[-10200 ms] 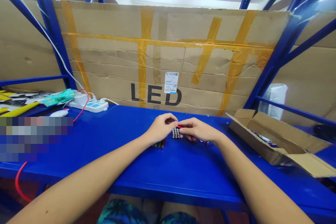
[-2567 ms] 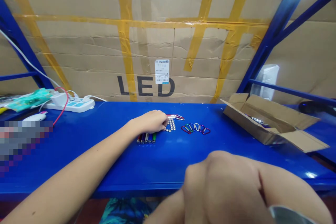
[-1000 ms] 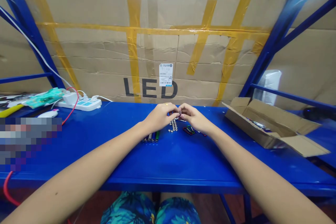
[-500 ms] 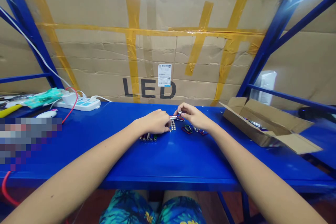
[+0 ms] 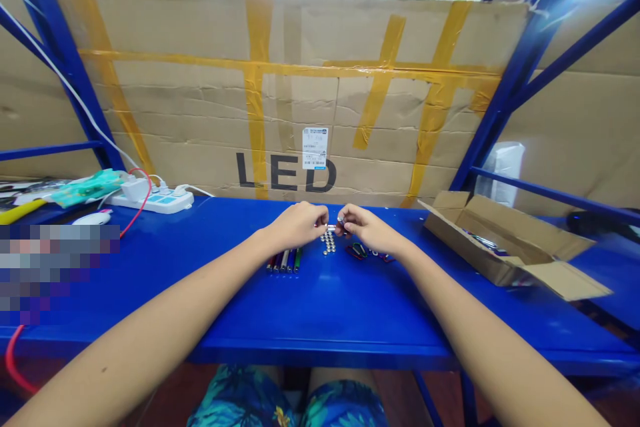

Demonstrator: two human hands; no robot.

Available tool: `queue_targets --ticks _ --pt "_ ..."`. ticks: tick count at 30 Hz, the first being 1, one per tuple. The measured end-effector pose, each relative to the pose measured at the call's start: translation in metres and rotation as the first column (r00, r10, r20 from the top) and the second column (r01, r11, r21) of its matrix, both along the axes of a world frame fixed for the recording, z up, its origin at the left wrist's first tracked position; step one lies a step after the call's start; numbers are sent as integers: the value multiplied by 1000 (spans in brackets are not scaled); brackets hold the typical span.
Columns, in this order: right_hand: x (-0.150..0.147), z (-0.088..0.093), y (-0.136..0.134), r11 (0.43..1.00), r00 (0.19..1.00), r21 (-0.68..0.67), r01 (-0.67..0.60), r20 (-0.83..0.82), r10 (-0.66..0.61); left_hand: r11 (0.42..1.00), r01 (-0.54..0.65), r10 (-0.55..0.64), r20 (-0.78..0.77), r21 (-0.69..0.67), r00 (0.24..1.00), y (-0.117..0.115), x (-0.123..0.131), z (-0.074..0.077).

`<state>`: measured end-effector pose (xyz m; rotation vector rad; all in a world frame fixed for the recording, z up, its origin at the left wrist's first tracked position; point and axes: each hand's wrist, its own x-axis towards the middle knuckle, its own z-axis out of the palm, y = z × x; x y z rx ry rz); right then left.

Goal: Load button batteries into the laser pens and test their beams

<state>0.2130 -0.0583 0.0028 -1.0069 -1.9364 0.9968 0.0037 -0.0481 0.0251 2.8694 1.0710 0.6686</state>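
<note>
My left hand (image 5: 299, 227) is closed, its fingertips pinching a slim silver-and-red tube (image 5: 331, 228) that spans the gap between both hands. My right hand (image 5: 369, 229) is closed too, with a small round silver disc (image 5: 341, 220) between thumb and fingers, close to the tube's right end. Below the gap, several shiny silver discs (image 5: 329, 243) lie in short rows. A row of slim coloured tubes (image 5: 284, 261) lies partly under my left wrist. Several coloured carabiner clips (image 5: 358, 251) rest beneath my right hand, partly hidden by it.
An open cardboard box (image 5: 487, 260) with shiny items inside stands at the right. At the left are a white power strip (image 5: 167, 200), a red cable (image 5: 145, 200) and a teal package (image 5: 90, 187). A large cardboard sheet (image 5: 200, 120) walls off the back of the blue table (image 5: 320, 320).
My hands have turned slightly around the tube, and the disc in my right hand has tilted and sits nearer the fingertips. The view has shifted a little.
</note>
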Motion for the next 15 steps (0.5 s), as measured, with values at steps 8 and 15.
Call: queue_targets --ticks 8,15 --pt "-6 0 -4 999 1000 -43 -19 -15 18 987 107 -134 250 120 959 1 7 -11" --pt "-9 -1 -6 999 1000 -52 -11 -10 11 982 113 -146 232 152 962 2 8 -14"
